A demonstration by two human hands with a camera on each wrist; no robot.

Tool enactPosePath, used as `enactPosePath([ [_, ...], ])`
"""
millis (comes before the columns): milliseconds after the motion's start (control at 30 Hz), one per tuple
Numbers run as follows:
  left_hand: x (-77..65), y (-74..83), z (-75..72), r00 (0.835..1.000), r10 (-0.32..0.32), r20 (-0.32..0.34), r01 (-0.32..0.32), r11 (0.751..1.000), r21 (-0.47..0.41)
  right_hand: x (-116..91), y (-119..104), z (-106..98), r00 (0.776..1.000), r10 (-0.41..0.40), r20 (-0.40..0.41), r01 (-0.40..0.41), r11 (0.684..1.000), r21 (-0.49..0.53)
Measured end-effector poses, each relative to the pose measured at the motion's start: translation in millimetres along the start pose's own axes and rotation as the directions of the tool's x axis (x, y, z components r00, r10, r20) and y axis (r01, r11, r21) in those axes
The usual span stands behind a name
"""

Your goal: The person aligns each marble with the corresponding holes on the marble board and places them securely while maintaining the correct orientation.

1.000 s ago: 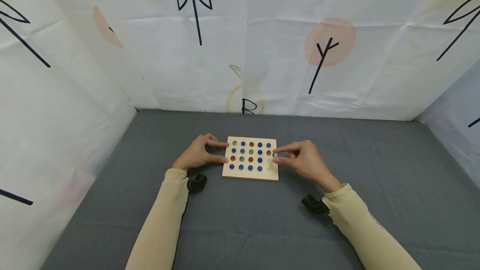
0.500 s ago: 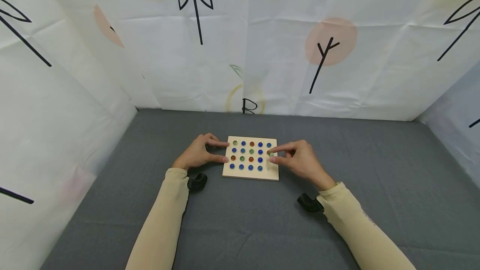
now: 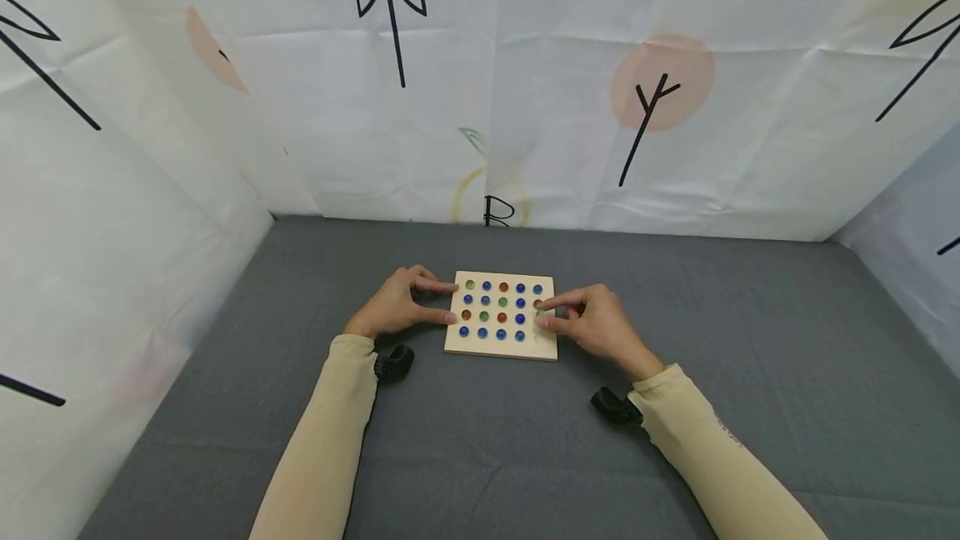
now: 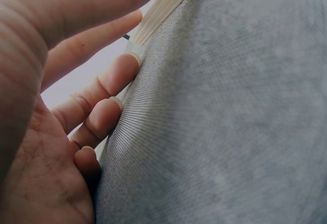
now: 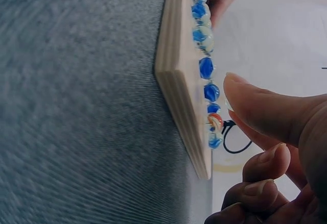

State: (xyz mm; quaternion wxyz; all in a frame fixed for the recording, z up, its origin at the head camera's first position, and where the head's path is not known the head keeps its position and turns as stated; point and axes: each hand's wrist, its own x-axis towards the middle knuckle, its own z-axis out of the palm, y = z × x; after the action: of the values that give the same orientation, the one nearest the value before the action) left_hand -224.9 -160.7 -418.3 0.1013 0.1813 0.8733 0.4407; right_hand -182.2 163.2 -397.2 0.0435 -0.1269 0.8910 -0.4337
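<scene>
A pale wooden board point(image 3: 546, 350) with rows of glass marbles lies on the grey cloth. Blue, green and orange-red marbles point(image 3: 502, 317) sit in its hollows. At the board's left edge rests my left hand point(image 3: 401, 303), thumb and index finger spread apart and touching it; the left wrist view shows the wooden edge point(image 4: 166, 12) beside the fingertips. My right hand point(image 3: 600, 325) pinches a clear greenish marble point(image 3: 541, 315) between thumb and index finger over the right-hand column. Fingers mostly hide that marble in the right wrist view, where blue marbles point(image 5: 206, 68) line the board.
Grey cloth point(image 3: 480, 440) covers the table around the board. White printed fabric point(image 3: 555, 123) hangs behind and at both sides. A dark wrist device sits below each hand, at the left cuff point(image 3: 393, 366) and the right cuff point(image 3: 617, 407).
My right hand has moved left and slightly toward me with the pinched marble, from the board's right edge to over the right-hand column. My left hand has stayed in place.
</scene>
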Motion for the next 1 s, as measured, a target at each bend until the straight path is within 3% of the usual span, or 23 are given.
enactPosePath([
  [1000, 1.1, 0.2, 0.0, 1.000, 0.003, 0.003, -0.003, 1.000, 0.015, -1.1, 4.2, 6.3, 1.000, -0.010, 0.018, 0.010, 1.000, -0.012],
])
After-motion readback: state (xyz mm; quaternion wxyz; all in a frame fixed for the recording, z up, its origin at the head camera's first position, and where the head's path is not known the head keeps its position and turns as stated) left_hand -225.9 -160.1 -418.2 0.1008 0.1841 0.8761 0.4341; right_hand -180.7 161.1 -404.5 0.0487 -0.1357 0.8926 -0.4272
